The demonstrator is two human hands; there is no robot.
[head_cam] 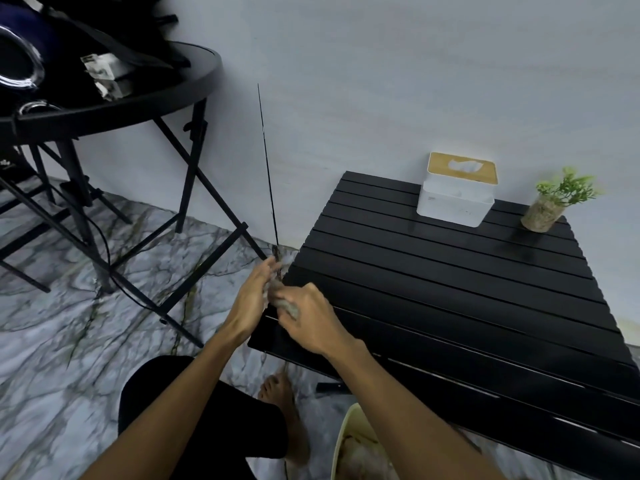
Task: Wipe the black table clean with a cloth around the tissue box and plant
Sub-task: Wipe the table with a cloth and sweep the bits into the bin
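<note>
A low black slatted table [433,289] stands against the wall. At its far edge sit a white tissue box [455,199] with a wooden lid and, to the right, a small green plant [554,202] in a round pot. Both hands meet at the table's near-left corner. My right hand [311,320] is closed around a bunched grey cloth [285,303]. My left hand [254,299] presses against the cloth from the left, fingers mostly straight. Most of the cloth is hidden between the hands.
A round black folding table [166,91] with bags and clutter stands at the back left, its legs spread over the marble floor [69,341]. A thin dark rod [268,174] leans on the wall. A pale basin [349,445] lies on the floor by my knee and foot.
</note>
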